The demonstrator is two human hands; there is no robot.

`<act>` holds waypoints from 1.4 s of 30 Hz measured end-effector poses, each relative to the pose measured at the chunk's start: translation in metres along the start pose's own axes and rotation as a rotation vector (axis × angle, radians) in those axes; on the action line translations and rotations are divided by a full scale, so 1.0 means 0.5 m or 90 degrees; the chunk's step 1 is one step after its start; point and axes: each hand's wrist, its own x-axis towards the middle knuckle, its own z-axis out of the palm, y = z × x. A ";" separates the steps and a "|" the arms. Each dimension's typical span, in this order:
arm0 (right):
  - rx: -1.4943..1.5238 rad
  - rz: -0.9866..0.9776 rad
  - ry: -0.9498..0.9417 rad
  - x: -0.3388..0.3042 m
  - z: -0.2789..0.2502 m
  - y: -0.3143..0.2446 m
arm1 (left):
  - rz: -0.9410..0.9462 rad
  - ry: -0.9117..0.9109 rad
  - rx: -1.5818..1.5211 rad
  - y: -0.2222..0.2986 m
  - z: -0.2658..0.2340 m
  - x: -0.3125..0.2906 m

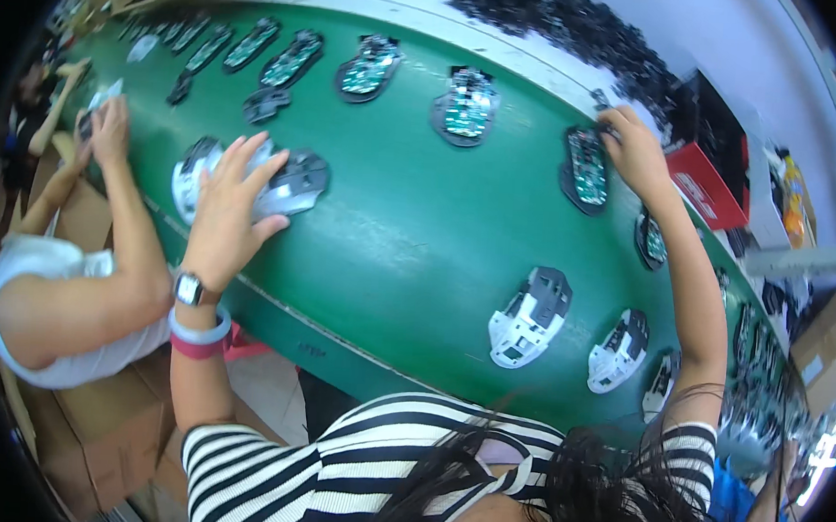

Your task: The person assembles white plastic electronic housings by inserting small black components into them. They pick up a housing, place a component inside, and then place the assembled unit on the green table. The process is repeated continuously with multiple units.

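Head view shows right hand [635, 152] near tabletop edge [535, 98].

Single head-worn fisheye view, left lens of a side-by-side pair, upright, facing down and forward over nearby green bench [387, 297], wearer's striped shirt [328, 485] very close at 6 o'clock, bench's far edge bowing from 10 to 3 o'clock

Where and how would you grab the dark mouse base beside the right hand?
By the long rims of the mouse base, I'd say, coming from above at the near end: it lies flat, its circuit board sits exposed on top, and the right hand is at the far end.
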 end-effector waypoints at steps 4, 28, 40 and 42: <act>0.013 0.039 0.043 0.014 0.017 -0.005 | 0.015 0.010 0.009 -0.024 0.000 0.006; 0.131 -0.406 0.209 0.025 -0.107 -0.403 | 0.053 -0.360 -1.273 0.214 -0.001 0.065; -0.058 -0.412 0.279 0.012 -0.059 -0.444 | -0.065 -0.052 -1.053 0.216 0.022 0.053; -0.074 -0.407 0.281 0.007 -0.061 -0.443 | -0.063 -0.050 -1.034 0.217 0.021 0.055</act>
